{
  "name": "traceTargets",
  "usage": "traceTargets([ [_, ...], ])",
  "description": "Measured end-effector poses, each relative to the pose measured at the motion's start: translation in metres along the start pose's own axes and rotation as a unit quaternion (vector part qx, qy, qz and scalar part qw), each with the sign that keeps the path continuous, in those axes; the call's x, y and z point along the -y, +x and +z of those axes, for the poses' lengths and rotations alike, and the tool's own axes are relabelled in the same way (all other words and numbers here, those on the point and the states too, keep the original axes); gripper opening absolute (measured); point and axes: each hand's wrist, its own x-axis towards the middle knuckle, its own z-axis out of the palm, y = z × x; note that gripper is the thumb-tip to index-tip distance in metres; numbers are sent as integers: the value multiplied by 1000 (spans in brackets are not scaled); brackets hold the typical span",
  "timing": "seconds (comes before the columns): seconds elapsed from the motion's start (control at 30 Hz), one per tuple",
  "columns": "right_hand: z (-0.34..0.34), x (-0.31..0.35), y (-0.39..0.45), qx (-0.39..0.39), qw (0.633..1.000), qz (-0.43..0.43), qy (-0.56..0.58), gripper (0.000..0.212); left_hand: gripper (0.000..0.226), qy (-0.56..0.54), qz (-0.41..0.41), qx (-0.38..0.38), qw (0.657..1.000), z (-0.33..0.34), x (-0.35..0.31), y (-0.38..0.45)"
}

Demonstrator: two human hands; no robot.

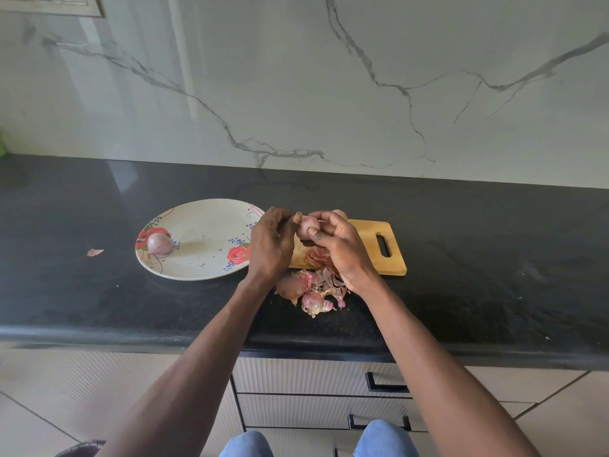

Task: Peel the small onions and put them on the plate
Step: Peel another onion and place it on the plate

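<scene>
Item: small onion point(307, 227), in hand, partly peeled by the look of its pale pink surface. Location: held above the left end of the cutting board point(369, 245), between both hands.

Right hand point(339, 249): fingers curled round the onion from the board side, thumb across its front. Left hand point(272, 240): fingers bent, tips pinching at the onion's upper left, apparently on a strip of skin; the exact contact is too small to confirm.

Key relation: the plate point(197, 209) lies just left of the board, its near rim directly under the left hand. Transfer would run leftward from the board; the left hand is nearer. The onion's long axis cannot be told.

One peeled onion point(159, 244) rests on the plate's far-left side. Another bulb point(339, 213) shows behind the right hand. Peel heap point(309, 288) on the tabletop point(494, 291), at the board's front edge.
</scene>
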Motion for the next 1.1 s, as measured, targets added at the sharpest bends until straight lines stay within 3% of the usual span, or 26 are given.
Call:
traceTargets([
  [0.17,-2,-1,2,7,997,22,77,26,27,-89,-68,4,994,-1,-1,0],
  [0.23,-4,0,3,-4,991,39,130,29,22,-167,-93,9,981,-4,-4,1],
  [0.33,-7,0,5,-29,988,32,148,37,17,-190,-99,33,976,-5,-5,3],
  [0.57,-6,7,0,-51,994,2,93,45,24,-110,-41,65,991,-4,-3,0],
  [0.77,-4,3,2,-56,998,-17,30,44,14,-106,-36,66,992,-5,-3,-1],
  [1.1,-1,-6,5,-71,997,-31,-31,40,12,-22,9,26,999,-1,-2,-7],
])
